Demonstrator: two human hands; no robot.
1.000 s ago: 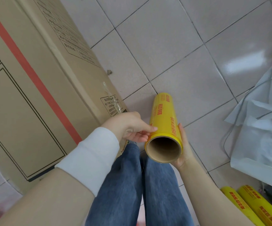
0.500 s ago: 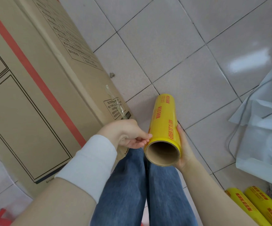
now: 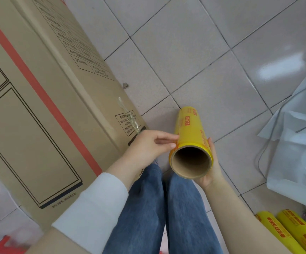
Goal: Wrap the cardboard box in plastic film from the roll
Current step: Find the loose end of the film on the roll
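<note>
right hand (image 3: 215,172) grips glossy yellow roll (image 3: 189,132) (cardboard core); left hand (image 3: 148,146) touches it

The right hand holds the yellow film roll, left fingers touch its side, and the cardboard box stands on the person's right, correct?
No: the head view shows the cardboard box on the person's left, not right. The rest holds: the right hand holds the yellow film roll, the left hand touches its side.

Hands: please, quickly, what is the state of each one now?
Left hand: open, straight fingers touching the film roll.
Right hand: closed around the film roll, holding it.
</note>
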